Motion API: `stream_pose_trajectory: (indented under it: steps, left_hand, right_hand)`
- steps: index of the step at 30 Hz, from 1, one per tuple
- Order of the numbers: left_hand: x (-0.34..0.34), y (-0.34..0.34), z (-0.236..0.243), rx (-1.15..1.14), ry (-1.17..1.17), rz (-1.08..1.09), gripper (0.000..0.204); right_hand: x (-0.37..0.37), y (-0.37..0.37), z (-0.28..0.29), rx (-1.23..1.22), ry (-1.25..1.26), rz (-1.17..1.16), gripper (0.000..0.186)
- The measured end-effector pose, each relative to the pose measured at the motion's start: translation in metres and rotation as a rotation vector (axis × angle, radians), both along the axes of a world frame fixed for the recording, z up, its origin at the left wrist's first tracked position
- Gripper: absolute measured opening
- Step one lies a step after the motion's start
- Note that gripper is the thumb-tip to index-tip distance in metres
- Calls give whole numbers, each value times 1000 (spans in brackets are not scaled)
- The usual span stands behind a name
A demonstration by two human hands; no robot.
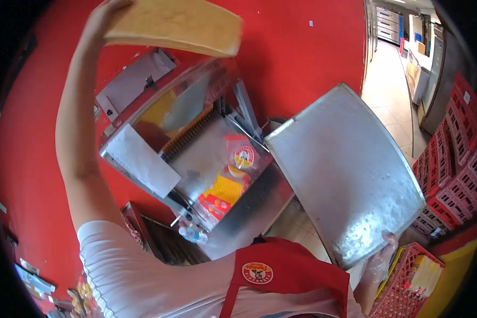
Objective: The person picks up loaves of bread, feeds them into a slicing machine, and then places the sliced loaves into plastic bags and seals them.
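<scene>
My raised left hand (114,6), partly cut off by the top edge, grips the left end of a long tan-yellow block (177,26). The block looks like a loaf of bread, but blur leaves its kind unsure. Low on the right, my right hand (381,259), in a clear plastic glove, holds a large metal sheet tray (344,164) by its lower edge. That tray is tilted, its scuffed flat face showing. Between my arms stands a metal machine (193,159) with a row of slats or blades, resembling a bread slicer. Printed plastic bags (242,153) lie on it.
Stacked red crates (445,175) stand at the right, above a red basket (408,281) with pale packages. A clear bottle (193,233) sits at the machine's near edge. Behind is a red wall (302,53); a tiled passage (389,90) opens at the far right.
</scene>
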State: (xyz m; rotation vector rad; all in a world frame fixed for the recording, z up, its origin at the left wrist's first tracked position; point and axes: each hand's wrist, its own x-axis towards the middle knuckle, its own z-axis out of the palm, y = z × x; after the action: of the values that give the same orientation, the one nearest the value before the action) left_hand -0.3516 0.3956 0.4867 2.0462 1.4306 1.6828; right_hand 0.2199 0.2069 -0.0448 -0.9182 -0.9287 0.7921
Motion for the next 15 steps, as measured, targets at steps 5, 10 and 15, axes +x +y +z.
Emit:
stream_pose_trajectory:
  steps: [5, 10, 15]
  left_hand:
    - [-147, -3, -12, 284, 1, 386, 50]
    - [-246, 30, -47, 369, 326, 1169, 71]
    - [-235, -18, -50, 551, 129, 977, 65]
  right_hand:
    - [5, 10, 3, -88, 323, 119, 16]
    - [1, 3, 5, -153, 76, -113, 22]
    - [-2, -14, 2, -347, 439, -86, 27]
